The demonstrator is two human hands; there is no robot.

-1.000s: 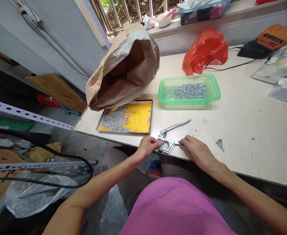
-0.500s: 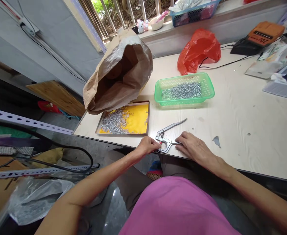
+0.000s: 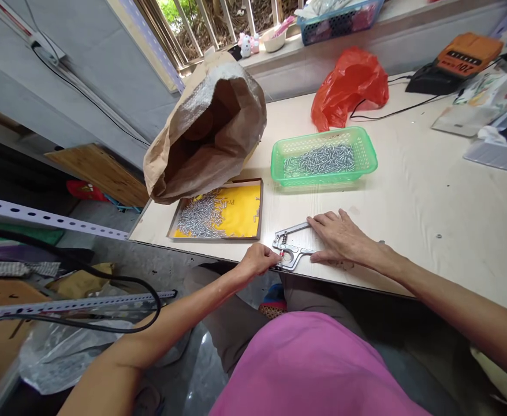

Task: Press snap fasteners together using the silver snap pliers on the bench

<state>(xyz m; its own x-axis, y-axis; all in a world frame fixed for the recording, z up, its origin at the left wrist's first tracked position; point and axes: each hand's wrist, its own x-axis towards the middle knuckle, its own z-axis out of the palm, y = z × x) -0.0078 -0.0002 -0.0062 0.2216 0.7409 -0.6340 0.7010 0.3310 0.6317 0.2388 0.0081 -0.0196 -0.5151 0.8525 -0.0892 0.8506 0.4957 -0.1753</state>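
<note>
Silver snap-fastener pliers [image 3: 295, 252] lie near the table's front edge, with a spring and a red part at the jaw. My right hand [image 3: 344, 238] spans their two handles, fingers over the upper one and thumb at the lower one. At the jaw, my left hand [image 3: 257, 259] is closed in a pinch; whatever is between the fingertips is too small to make out. A shallow tray [image 3: 261, 211] to the left has a yellow bottom and many small metal pieces [image 3: 199, 216]. Behind the pliers, a green plastic basket [image 3: 325, 180] contains similar metal pieces [image 3: 327, 159].
An open brown paper bag [image 3: 210, 133] leans beside and partly over the tray. Farther back are a red plastic bag [image 3: 349, 86] and an orange-and-black battery charger [image 3: 457, 63] with a cable. A grey plastic tray [image 3: 498, 153] stands at the right.
My right hand has moved up and opened wider, its fingers now reaching over the upper handle. My left hand stays pinched at the jaw.
</note>
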